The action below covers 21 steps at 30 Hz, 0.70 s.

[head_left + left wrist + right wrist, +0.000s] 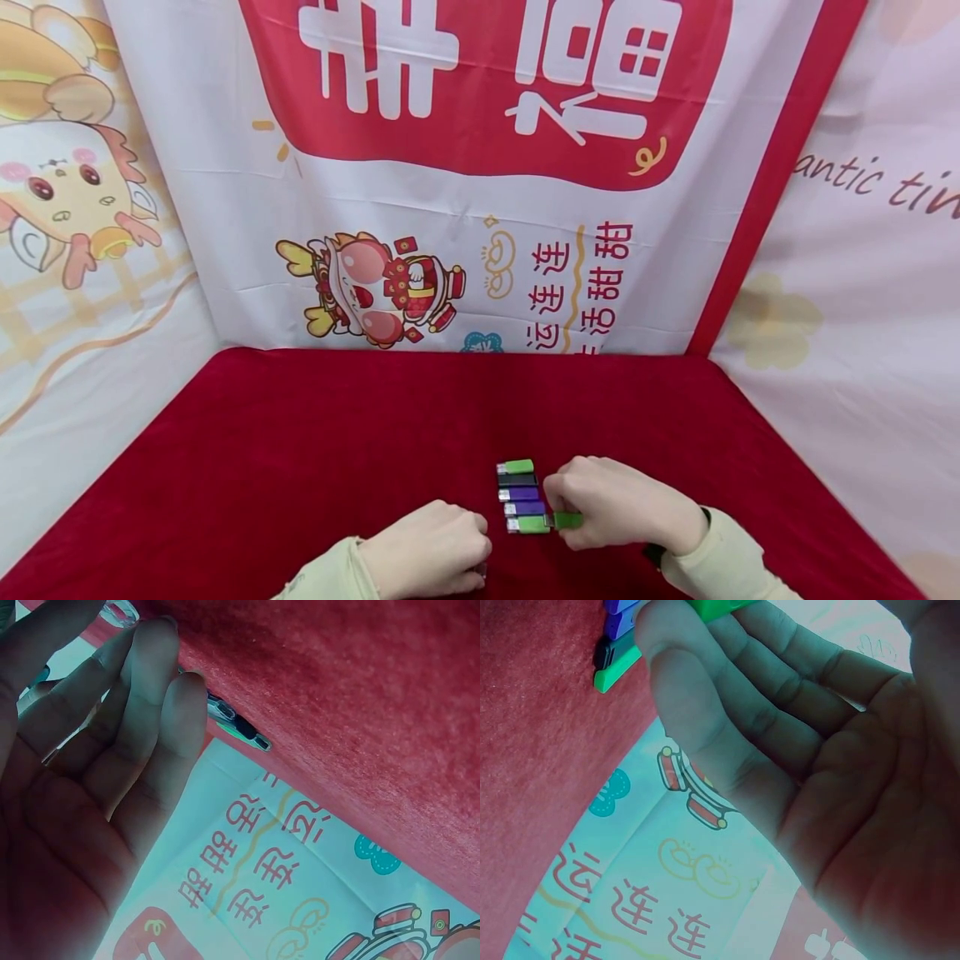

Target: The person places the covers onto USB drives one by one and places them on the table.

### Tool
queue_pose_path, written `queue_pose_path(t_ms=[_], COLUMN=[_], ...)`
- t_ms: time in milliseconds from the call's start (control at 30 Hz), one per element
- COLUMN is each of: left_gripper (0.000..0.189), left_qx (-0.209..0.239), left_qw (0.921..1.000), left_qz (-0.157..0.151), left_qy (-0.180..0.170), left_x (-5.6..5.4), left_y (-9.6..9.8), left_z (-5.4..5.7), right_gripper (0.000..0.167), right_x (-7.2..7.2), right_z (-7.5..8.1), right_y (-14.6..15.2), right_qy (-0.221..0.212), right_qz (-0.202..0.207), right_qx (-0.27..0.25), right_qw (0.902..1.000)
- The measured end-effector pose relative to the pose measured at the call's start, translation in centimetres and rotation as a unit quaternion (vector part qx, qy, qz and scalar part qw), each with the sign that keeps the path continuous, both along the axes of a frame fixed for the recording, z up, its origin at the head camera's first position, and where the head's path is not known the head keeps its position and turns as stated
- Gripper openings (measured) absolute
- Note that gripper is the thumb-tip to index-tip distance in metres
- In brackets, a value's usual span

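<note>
Several USB flash drives lie side by side in a column on the red cloth, plugs facing left: a green one (520, 467) farthest, then a black one (517, 481), two purple ones (521, 494) and a green one (529, 525) nearest. My right hand (618, 504) pinches another green flash drive (567, 521) at the right of the nearest one, its metal end close to that one. Left of the column, my left hand (427, 550) is low over the cloth. Its thumb and fingertips pinch a small clear, shiny piece (120, 612), mostly hidden in the head view.
The red cloth (315, 450) covers the table. A white printed curtain (480, 192) hangs along its back edge, with more printed cloth on the left side (172, 333) and right side (847, 333).
</note>
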<state>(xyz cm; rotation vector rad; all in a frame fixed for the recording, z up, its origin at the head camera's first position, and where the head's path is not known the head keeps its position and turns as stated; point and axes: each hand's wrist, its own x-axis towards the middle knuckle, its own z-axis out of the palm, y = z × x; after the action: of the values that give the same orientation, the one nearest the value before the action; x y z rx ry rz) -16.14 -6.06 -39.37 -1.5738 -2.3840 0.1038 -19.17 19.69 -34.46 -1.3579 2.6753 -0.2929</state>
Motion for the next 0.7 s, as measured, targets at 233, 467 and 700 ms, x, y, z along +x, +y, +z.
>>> queue_pose_path(t_ms=[233, 467, 700], left_gripper=[0.026, 0.028, 0.031], left_qx=[-0.005, 0.008, 0.011], left_qw=[0.9999, 0.9993, 0.9998], left_qz=[0.002, 0.0, 0.009], left_qy=[0.013, 0.036, 0.01], left_x=[0.01, -0.07, -0.2], left_y=[0.15, 0.26, 0.26], left_z=[0.07, -0.05, 0.39], right_gripper=[0.021, 0.021, 0.02], right_x=[0.0, -0.04, -0.09], right_z=[0.01, -0.01, 0.14], right_y=[0.09, 0.18, 0.23], right_qy=[-0.003, 0.003, -0.002], right_qz=[-0.002, 0.002, 0.001], right_qx=[-0.001, -0.005, -0.006], right_qw=[1.0, 1.0, 1.0])
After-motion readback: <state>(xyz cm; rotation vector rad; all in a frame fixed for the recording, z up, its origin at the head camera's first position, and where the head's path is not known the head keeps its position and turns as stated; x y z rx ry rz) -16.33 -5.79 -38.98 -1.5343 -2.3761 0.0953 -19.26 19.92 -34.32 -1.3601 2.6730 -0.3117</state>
